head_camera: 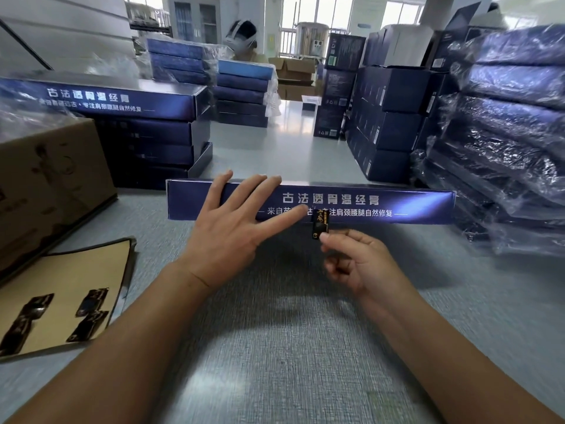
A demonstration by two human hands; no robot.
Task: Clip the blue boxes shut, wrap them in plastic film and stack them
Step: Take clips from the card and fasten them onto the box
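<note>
A tan sheet [61, 276] lay left of the box [422, 206] on the surface [290, 347]. The left hand [232, 237] pressed spread, straight fingers against the box's front. The right hand [357, 261] pinched a black clip [319, 224] at the box's lower edge.

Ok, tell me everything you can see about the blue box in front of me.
The blue box is long, flat and looks like glossy cardboard, with white Chinese lettering along its near side. It lies flat on the grey table, long side toward you. The left hand rests on it with straight fingers; the right hand pinches a small black tab at its lower edge.
</note>
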